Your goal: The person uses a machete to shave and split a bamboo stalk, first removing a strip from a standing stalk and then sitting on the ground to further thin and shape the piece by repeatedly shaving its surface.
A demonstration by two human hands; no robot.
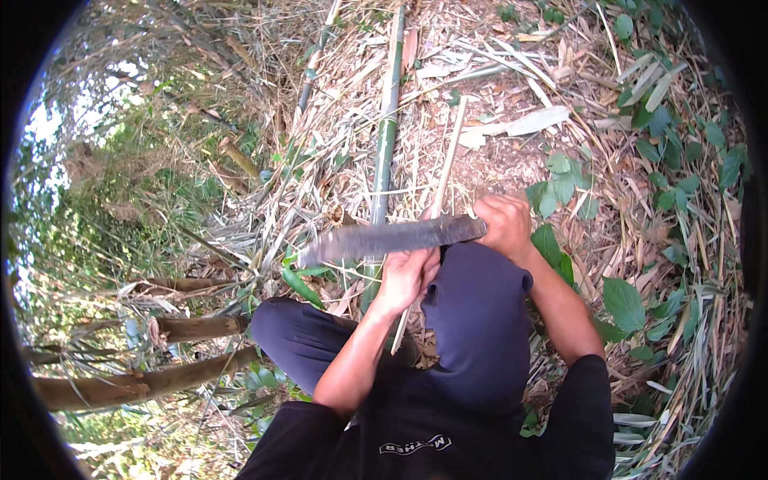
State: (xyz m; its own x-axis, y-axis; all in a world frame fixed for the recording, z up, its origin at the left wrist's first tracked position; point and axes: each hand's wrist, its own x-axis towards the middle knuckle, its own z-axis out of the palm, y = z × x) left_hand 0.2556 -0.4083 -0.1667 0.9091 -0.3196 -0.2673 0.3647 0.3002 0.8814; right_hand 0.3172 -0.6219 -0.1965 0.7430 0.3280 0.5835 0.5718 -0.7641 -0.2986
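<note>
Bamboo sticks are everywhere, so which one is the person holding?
The thin pale strip, gripped by the left hand, running up past the big knife in the right hand. The thick green pole lies untouched on the ground.

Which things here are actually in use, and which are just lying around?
In use: the broad dark blade gripped by the right hand; the thin pale bamboo strip held by the left hand.

Lying about: green bamboo pole, cut stems, dry husks, leafy vines.

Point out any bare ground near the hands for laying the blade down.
Barest patch: the dirt past the right hand, between the thin bamboo strip and the leafy plants. Left of the green bamboo pole, tangled stalks crowd the ground. The left hand grips the strip below the blade.
</note>
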